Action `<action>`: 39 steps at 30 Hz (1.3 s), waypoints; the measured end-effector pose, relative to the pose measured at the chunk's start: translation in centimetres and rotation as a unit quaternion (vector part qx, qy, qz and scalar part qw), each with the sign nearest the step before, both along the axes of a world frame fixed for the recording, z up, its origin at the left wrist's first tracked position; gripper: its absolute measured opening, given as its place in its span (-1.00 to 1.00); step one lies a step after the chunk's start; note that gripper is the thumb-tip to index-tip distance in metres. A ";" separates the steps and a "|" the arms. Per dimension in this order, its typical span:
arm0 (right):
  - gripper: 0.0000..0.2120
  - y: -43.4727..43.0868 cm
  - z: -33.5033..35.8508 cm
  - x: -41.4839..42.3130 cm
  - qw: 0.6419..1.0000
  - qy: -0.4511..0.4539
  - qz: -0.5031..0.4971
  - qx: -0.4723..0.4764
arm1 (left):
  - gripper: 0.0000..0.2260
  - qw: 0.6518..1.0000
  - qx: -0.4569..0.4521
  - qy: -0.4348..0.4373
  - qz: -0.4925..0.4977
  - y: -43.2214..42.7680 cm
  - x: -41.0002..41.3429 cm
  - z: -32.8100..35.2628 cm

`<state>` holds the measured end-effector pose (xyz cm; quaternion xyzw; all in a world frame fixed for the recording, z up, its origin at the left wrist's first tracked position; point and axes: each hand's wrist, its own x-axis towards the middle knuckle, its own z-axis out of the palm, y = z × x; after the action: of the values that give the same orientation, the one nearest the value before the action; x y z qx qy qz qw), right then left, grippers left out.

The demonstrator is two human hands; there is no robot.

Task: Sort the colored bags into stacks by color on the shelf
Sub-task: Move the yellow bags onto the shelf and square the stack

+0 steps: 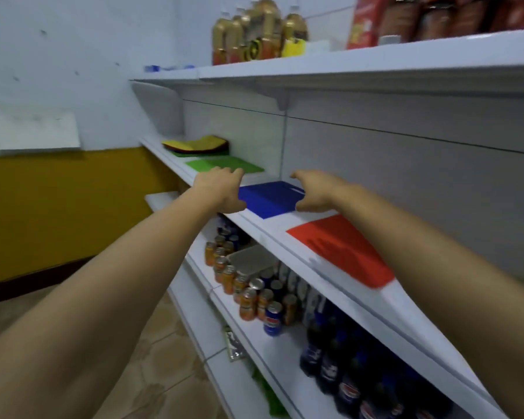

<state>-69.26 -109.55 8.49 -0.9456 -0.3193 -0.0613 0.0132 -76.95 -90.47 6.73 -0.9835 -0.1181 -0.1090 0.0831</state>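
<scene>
On the white middle shelf [285, 225] lie flat bags in a row: a mixed pile topped with yellow [197, 145] at the far left, a green bag [224, 165], a blue bag [270, 198] and a red bag [342, 249] nearest me. My left hand [221, 189] is at the blue bag's left edge, thumb by its front corner. My right hand [312, 190] is at its right edge, fingers spread and relaxed. Whether either hand grips the bag I cannot tell.
The top shelf [375, 63] carries golden bottles [257, 31] and red packets [436, 16]. Below the bag shelf stand orange and blue cans [251, 294] and dark soda bottles [345, 367]. A white and yellow wall [58, 182] is at left, tiled floor below.
</scene>
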 end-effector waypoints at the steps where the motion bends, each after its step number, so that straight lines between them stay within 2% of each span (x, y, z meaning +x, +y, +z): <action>1: -0.27 2.8 -0.2 0.0 1.000 0.001 0.014 -0.003 | -0.39 1.000 0.001 0.003 0.014 2.5 -0.6 -0.2; 5: -0.24 13.9 -1.3 -0.8 0.997 0.002 0.075 -0.014 | -0.41 0.998 0.010 0.017 0.066 12.1 -3.3 -1.5; 13: -0.35 33.1 -4.3 -3.2 0.985 -0.009 0.163 -0.055 | -0.40 0.987 0.052 0.063 0.141 29.2 -8.1 -4.6; 20: -0.33 43.1 -6.5 -4.4 0.970 -0.017 0.219 -0.108 | -0.38 0.977 0.036 0.075 0.195 38.4 -10.7 -6.6; 26: -0.27 50.2 -8.0 -3.5 0.950 -0.070 0.278 -0.124 | -0.39 0.971 0.039 0.085 0.218 43.8 -10.6 -8.1; 39: -0.25 67.7 -6.9 6.1 0.936 -0.079 0.333 -0.083 | -0.38 0.965 0.059 0.066 0.248 59.8 -2.5 -5.8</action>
<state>-63.18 -41.82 1.60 -0.7749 -0.6198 -0.1016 -0.0710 -79.40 -30.64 0.89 -0.9217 -0.3460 -0.0270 0.1732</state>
